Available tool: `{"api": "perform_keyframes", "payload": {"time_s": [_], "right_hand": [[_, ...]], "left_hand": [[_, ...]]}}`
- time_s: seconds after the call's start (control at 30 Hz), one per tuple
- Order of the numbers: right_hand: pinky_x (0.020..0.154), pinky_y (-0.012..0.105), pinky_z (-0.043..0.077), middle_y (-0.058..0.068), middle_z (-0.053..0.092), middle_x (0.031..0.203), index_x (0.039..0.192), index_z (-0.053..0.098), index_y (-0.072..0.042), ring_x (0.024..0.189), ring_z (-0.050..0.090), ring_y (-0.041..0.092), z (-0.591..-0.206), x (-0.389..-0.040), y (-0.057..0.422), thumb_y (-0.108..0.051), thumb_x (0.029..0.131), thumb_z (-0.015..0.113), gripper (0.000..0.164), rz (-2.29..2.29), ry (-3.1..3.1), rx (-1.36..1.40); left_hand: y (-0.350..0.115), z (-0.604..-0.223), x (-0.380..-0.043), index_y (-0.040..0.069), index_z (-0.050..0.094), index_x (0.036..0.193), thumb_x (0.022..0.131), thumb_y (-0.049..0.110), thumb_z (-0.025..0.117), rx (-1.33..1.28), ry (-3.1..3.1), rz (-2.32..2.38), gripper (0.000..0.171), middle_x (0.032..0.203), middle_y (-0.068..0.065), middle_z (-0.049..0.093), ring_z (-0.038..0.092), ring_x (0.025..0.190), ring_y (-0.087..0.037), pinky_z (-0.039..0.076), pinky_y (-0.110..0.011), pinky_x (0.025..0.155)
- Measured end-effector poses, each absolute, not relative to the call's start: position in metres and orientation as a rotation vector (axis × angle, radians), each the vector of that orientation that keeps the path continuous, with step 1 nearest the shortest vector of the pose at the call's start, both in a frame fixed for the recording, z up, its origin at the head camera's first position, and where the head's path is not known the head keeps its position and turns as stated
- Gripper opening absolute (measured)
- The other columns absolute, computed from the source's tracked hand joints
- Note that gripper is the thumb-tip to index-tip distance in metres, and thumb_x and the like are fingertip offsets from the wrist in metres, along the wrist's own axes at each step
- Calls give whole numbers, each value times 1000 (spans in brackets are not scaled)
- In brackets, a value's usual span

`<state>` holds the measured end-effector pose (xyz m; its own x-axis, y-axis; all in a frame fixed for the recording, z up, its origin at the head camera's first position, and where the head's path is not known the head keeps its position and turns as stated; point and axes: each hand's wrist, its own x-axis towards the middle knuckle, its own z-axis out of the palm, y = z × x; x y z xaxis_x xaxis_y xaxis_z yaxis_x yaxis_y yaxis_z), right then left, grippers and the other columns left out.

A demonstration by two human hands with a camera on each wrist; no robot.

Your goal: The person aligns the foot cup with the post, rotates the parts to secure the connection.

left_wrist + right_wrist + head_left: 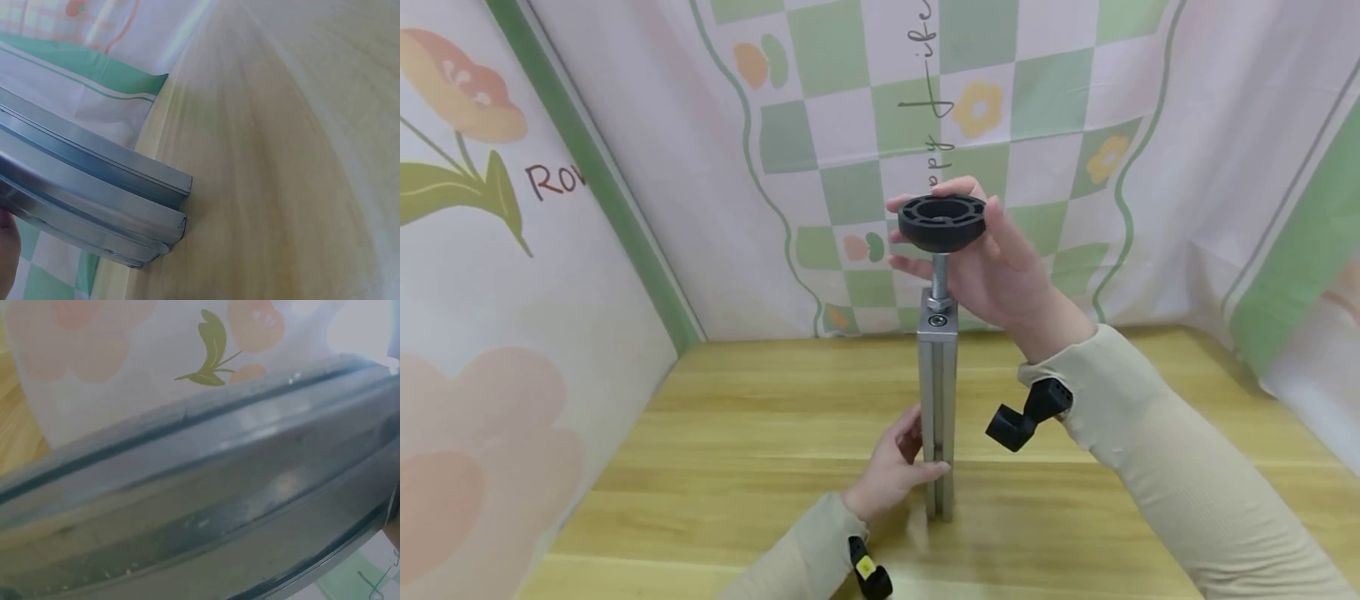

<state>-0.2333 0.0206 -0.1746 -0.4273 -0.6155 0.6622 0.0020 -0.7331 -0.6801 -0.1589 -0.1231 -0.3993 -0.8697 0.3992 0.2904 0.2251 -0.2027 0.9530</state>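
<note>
An aluminium profile (937,392) with slotted sides stands upright near the middle of the head view. From its top end rises a threaded rod (939,271) with a nut at its base, carrying a round black levelling foot (942,236). My right hand (1003,275) holds the foot from behind and the right, fingers and thumb spread around its rim. Lower down, my left hand (891,467) grips the profile, its thumb across the near face and its other fingers partly hidden. The left wrist view shows the profile's slotted lower end (94,181) close over the table.
A wood-grain table (737,442) lies under the work. Printed curtains (820,142) hang at the back and along both sides. Black camera mounts (1030,412) sit on both beige sleeves. The profile's long side (219,475) fills much of the right wrist view.
</note>
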Motion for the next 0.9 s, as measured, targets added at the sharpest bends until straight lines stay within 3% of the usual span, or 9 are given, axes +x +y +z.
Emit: {"api": "perform_keyframes", "payload": {"time_s": [0.3, 0.53, 0.7, 0.9], "right_hand": [[97, 49, 39, 17, 53, 124, 110, 57, -15, 106, 55, 28, -175, -228, 25, -29, 88, 50, 26, -2246, 851, -1329], [99, 46, 39, 18, 51, 129, 109, 53, -12, 117, 49, 29, -179, -231, 30, -20, 92, 51, 18, -2262, 853, -1398], [97, 39, 44, 22, 50, 128, 102, 49, -7, 118, 49, 34, -177, -224, 28, -10, 90, 58, 15, -2389, 874, -1447], [89, 35, 49, 21, 51, 123, 92, 48, -8, 112, 52, 34, -174, -211, 22, -4, 83, 69, 23, -2550, 976, -1406]], "left_hand": [[-125, -398, -159, 3, 34, 144, 80, -6, 66, 757, 1922, 2197, 72, 120, -17, 52, 52, 102, -7, 44, -23, 95], [-124, -399, -157, 3, 36, 143, 79, 1, 70, 763, 1905, 2215, 72, 111, 2, 53, 52, 99, -7, 43, -22, 93], [-124, -401, -158, 3, 36, 142, 80, 0, 69, 748, 1929, 2201, 71, 111, 2, 52, 51, 98, -7, 43, -21, 92], [-124, -404, -162, 0, 38, 140, 79, -3, 68, 747, 1941, 2212, 68, 107, 5, 52, 51, 96, -7, 44, -21, 90]]}}
